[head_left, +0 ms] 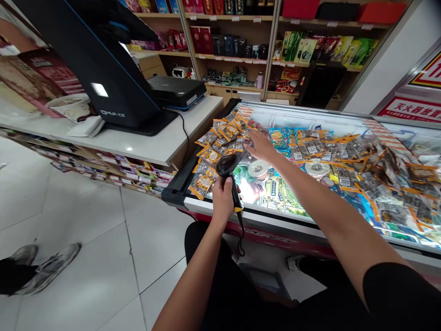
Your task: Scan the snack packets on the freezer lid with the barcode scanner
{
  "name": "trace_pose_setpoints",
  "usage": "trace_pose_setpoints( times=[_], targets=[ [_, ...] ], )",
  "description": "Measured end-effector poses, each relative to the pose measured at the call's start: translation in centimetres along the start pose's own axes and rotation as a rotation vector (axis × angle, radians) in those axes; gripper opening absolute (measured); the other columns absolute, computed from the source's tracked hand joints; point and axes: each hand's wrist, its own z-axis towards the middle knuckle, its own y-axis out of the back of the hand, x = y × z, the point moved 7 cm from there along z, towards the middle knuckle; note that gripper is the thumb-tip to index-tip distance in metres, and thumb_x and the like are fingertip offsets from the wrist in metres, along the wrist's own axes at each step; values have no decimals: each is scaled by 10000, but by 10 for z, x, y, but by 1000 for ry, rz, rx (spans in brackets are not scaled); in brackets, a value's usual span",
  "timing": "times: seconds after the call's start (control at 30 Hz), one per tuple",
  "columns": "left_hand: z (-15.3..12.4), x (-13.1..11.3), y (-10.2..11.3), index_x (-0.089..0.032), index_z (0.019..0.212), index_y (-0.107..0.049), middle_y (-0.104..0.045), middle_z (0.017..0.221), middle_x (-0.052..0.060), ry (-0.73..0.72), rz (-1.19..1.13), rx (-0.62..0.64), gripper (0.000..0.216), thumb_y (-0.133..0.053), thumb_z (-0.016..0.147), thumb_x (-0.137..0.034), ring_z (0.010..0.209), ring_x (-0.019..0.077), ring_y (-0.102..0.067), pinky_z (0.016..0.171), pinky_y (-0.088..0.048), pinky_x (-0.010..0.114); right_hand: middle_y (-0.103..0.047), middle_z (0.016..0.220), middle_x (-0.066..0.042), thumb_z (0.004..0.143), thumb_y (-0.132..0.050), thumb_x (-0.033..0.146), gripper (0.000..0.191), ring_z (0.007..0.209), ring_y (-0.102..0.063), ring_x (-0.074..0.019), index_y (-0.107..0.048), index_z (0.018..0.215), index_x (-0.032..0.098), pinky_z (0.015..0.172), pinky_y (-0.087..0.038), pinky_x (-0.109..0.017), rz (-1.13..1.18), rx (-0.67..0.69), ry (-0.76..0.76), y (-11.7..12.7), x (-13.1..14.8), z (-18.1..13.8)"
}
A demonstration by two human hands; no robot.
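Observation:
A black barcode scanner with a yellow-tipped handle is held upright in my left hand, its cable hanging down past the freezer's front. My right hand reaches out over a heap of small orange-edged snack packets at the left end of the chest freezer's glass top. Its fingers are stretched out at the heap's right side; whether they touch a packet I cannot tell. More orange-edged packets are spread over the right part of the glass, past my right forearm.
Left of the freezer stands a white counter with a black checkout machine and a scale. Goods fill shelves behind. A person's shoes are on the floor at left.

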Motion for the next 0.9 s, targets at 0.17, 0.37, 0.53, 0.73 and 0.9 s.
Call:
trace_pose_setpoints(
  times=[0.17, 0.37, 0.53, 0.73, 0.9],
  targets=[
    [-1, 0, 0, -223, 987, -536, -622, 655, -46, -17, 18, 23, 337, -530, 970, -559, 438, 124, -577, 416, -488, 237, -380, 1666, -143, 1029, -392, 556, 660, 1520, -357, -385, -472, 1557, 168, 1228, -311, -581, -2, 5, -94, -18, -12, 16],
    [-1, -3, -4, -217, 1002, -551, -618, 656, -40, 7, 2, 73, 347, -549, 942, -559, 450, 123, -576, 425, -483, 234, -595, 1425, -165, 1015, -453, 543, 534, 1327, -547, -380, -590, 1373, 170, 1104, -464, -550, -58, -34, -63, 11, -24, -40],
    [-1, -2, -34, -205, 1020, -575, -619, 650, -33, 57, -74, 177, 347, -553, 935, -541, 412, 117, -541, 385, -427, 228, -525, 1532, -158, 1007, -427, 642, 619, 1428, -476, -390, -560, 1413, 194, 1131, -462, -556, -103, 35, -15, 30, -27, -115],
    [-14, 6, -98, -207, 995, -566, -606, 631, -39, 78, -88, 329, 337, -558, 953, -541, 433, 104, -528, 435, -432, 223, -426, 1632, -155, 996, -440, 673, 670, 1510, -389, -391, -505, 1481, 215, 1189, -407, -585, -133, 8, 5, 40, -21, -185],
    [-25, 6, -117, -199, 1060, -605, -623, 663, -27, 54, -46, 397, 360, -606, 945, -540, 495, 100, -544, 494, -446, 218, -404, 1645, -176, 1005, -494, 603, 693, 1519, -380, -378, -414, 1558, 194, 1204, -396, -564, -99, -24, 18, 42, -18, -205]
  ],
)
